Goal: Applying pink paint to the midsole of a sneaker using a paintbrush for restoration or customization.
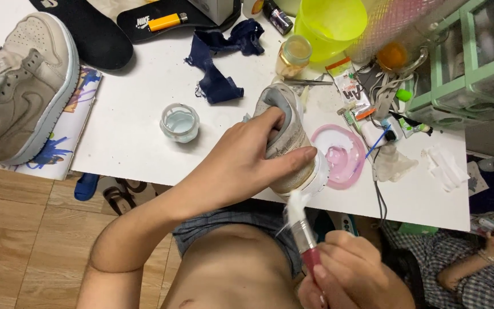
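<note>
My left hand grips a worn beige sneaker by its heel and collar, holding it tilted over the near edge of the white table. My right hand holds a brush with a pink handle, a metal ferrule and white bristles. The bristles touch the sneaker's lower heel edge. A pink dish holding clear liquid lies just right of the sneaker.
A second beige sneaker rests on a printed sheet at left. A small glass jar, a dark blue rag, black insoles with an orange lighter, a yellow-green cup and green drawers surround the work. Another person's arm is at bottom right.
</note>
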